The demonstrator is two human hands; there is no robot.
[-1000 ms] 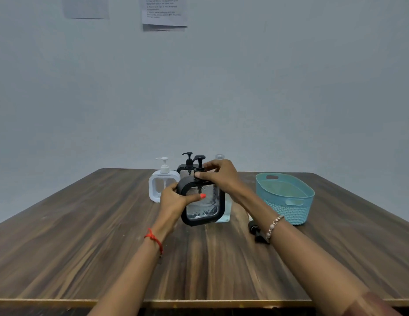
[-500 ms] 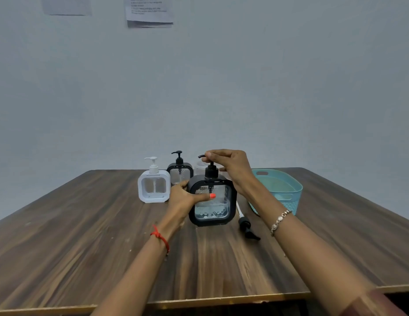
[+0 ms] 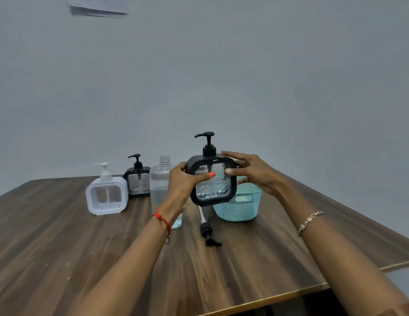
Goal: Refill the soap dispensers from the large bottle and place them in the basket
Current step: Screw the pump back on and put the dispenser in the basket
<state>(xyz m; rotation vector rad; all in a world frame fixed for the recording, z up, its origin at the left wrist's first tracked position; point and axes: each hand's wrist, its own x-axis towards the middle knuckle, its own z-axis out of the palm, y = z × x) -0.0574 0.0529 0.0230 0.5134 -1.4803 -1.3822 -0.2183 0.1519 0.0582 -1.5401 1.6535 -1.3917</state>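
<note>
Wood-grain surface (image 3: pixel 62 258) ran out to a pale grey wall, and we took the large bottle (image 3: pixel 159 190), standing uncapped and partly filled with clear liquid, as our marker. Up and to the right of it we held a black-framed dispenser (image 3: pixel 212 181) off the surface, upright, with its pump on. Our left hand (image 3: pixel 183 185) gripped its left edge, fingers (image 3: pixel 179 167) curled behind and thumb across the front pane. Our right hand (image 3: pixel 253 172) lay at its right side, fingers (image 3: pixel 235 156) spread and nearly straight, thumb tip at the pane. Right of the bottle stood the teal basket (image 3: pixel 242 208), partly hidden by the held dispenser. Left of the bottle stood a second black dispenser (image 3: pixel 137 183) and, farther left, a white dispenser (image 3: pixel 106 195). Just right of the bottle's base a loose pump (image 3: pixel 207 231) lay flat.
</note>
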